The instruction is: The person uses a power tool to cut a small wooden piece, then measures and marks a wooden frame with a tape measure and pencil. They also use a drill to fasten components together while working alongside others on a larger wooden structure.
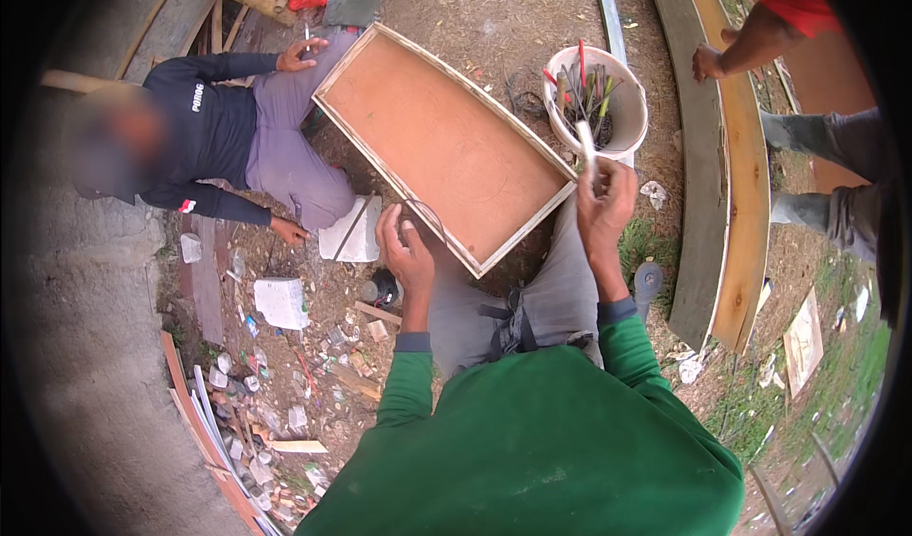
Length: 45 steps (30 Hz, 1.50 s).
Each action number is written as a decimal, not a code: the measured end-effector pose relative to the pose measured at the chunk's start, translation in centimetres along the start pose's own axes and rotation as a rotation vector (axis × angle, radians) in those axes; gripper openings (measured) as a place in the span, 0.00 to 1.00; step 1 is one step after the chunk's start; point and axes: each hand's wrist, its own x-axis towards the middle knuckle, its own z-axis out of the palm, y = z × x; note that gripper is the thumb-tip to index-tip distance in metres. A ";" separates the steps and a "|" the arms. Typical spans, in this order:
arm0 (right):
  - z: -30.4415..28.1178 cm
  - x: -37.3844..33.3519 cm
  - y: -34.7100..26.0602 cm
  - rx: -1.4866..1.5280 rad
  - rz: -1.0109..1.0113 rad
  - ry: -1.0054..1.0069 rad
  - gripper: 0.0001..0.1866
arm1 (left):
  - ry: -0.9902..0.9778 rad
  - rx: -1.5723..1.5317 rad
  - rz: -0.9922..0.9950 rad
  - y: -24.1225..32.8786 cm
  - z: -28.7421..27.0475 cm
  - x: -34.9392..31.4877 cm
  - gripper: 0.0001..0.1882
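Note:
My left hand (408, 256) is raised by the near left corner of a shallow wooden-framed tray (442, 147) with an orange-brown panel. Its fingers are curled round a thin, dark, curved wire (429, 215), which loops over the frame's edge. My right hand (608, 204) is closed on a short white stick (586, 143) that points up and away; its exact kind is blurred. That hand hovers just right of the tray's right corner. The tray lies slantwise beyond my lap, its near end over my knees.
Beyond my right hand stands a pale bucket (627, 109) of hand tools. A seated co-worker (228, 128) is at the left, another person's arm (760, 42) at upper right. Long boards (708, 156) run along the right. Pale blocks (281, 303) and rubble lie at left.

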 end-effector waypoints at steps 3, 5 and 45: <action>-3.6 -2.0 6.8 -0.220 0.258 0.025 0.12 | 0.072 0.169 -0.208 -4.3 -2.1 -4.8 0.17; -4.3 -4.5 10.7 -0.309 0.424 -0.147 0.16 | -0.007 0.240 -0.294 -6.9 -2.7 -8.2 0.19; 0.7 -6.1 20.7 -0.685 0.221 -0.684 0.29 | 0.220 0.226 -1.528 -17.1 -6.7 -38.5 0.16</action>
